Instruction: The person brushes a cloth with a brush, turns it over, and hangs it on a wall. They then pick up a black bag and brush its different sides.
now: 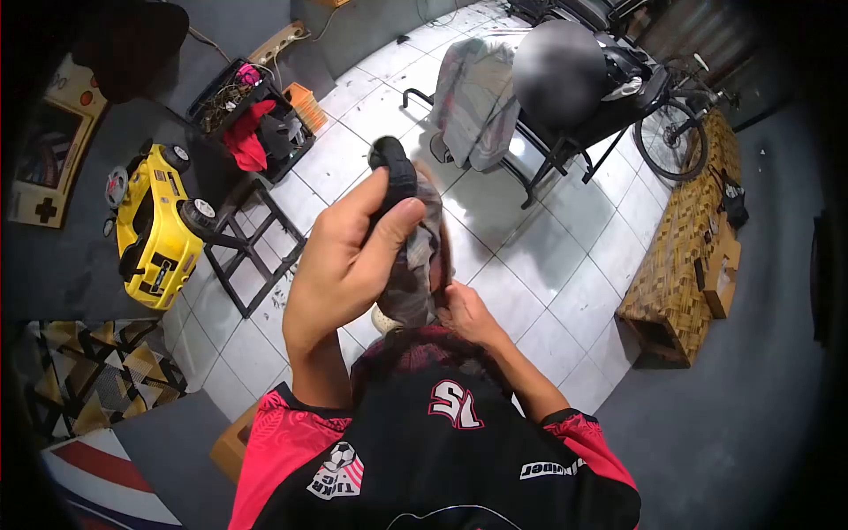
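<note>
My left hand (346, 252) is raised in front of me, thumb and fingers closed round a black, round-ended object (395, 170) whose kind I cannot make out. Below and beside it hangs a grey camouflage-patterned cloth (412, 291), with a brownish strip along its right side. Lower down, my right hand (470, 314) has its fingers curled against the cloth's lower right edge. The palm side of that hand is hidden.
Ahead, a person (477, 106) under a greyish cape sits on a chair, dark bits scattered on the white tiles (344, 97). A bicycle (673, 137) and woven bench (676, 256) stand right. Left are a yellow toy car (159, 225), black frame (252, 247) and cluttered box (252, 115).
</note>
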Demonstrator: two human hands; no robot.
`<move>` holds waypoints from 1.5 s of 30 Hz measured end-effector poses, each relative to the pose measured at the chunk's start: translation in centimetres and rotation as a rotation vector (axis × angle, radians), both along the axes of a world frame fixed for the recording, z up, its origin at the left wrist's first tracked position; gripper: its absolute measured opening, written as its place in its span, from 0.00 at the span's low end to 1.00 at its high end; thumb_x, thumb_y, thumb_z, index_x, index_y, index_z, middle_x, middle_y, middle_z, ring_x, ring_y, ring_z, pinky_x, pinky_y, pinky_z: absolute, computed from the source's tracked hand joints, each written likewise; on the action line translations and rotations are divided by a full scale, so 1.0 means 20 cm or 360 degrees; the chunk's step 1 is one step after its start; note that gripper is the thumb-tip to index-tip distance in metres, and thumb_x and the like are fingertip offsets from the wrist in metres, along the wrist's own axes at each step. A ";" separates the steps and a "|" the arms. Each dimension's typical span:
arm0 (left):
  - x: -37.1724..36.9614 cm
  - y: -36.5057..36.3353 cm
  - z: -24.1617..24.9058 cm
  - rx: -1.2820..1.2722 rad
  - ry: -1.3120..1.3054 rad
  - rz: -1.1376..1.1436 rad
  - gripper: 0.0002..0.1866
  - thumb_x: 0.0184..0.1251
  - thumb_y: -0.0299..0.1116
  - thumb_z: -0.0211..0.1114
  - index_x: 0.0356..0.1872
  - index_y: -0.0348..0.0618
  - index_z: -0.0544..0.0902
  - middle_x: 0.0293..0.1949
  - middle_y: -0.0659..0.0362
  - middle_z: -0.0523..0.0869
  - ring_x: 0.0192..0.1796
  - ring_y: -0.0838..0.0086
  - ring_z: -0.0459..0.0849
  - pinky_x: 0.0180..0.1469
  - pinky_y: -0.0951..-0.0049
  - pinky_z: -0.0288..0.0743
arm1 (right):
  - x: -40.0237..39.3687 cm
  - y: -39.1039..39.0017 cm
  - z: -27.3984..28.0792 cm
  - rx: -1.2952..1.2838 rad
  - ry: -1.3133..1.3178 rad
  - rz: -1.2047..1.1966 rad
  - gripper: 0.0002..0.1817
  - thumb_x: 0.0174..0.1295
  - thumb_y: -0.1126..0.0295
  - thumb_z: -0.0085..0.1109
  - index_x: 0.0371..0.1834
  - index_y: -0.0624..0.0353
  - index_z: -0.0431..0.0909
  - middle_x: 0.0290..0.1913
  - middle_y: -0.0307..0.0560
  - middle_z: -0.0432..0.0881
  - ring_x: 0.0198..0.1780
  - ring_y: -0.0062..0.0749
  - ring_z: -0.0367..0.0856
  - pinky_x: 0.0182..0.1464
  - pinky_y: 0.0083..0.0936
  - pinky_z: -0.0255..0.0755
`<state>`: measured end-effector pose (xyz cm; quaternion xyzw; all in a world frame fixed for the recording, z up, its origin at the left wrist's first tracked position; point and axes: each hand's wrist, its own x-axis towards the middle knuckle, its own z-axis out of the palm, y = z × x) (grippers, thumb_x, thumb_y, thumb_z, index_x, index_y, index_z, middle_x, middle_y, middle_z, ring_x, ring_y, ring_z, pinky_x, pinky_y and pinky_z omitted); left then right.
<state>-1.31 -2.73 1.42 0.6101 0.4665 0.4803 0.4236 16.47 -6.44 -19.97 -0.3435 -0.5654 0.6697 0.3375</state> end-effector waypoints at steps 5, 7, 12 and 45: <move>-0.04 -0.03 0.08 0.0367 -0.0618 0.0262 0.16 0.68 0.33 0.58 0.51 0.34 0.75 0.40 0.62 0.81 0.41 0.82 0.75 0.47 0.83 0.67 | 0.24 -0.04 -0.78 -0.0081 -0.1861 0.0580 0.28 0.67 0.49 0.39 0.41 0.65 0.78 0.40 0.65 0.79 0.44 0.59 0.77 0.45 0.47 0.69; -0.04 -0.04 0.08 0.0388 -0.0694 0.0426 0.18 0.67 0.35 0.59 0.53 0.34 0.73 0.41 0.61 0.80 0.41 0.81 0.76 0.48 0.82 0.68 | 0.35 -0.07 -0.85 -0.0168 -0.2008 0.0573 0.30 0.66 0.46 0.38 0.36 0.64 0.80 0.40 0.66 0.79 0.44 0.59 0.78 0.46 0.48 0.70; -0.05 -0.06 0.05 0.0167 -0.0786 0.0531 0.15 0.70 0.34 0.56 0.51 0.36 0.73 0.37 0.65 0.78 0.37 0.85 0.73 0.42 0.85 0.67 | 0.33 0.03 -0.67 0.0171 -0.1336 -0.0325 0.25 0.69 0.54 0.35 0.35 0.66 0.74 0.24 0.61 0.78 0.31 0.50 0.80 0.37 0.41 0.72; 0.07 0.06 -0.10 0.0251 -0.0219 0.0458 0.10 0.71 0.32 0.52 0.42 0.33 0.74 0.34 0.64 0.75 0.38 0.85 0.68 0.41 0.84 0.64 | -0.10 0.10 0.36 0.0028 0.0236 -0.0344 0.21 0.71 0.53 0.36 0.44 0.60 0.70 0.19 0.35 0.68 0.14 0.14 0.62 0.16 0.14 0.56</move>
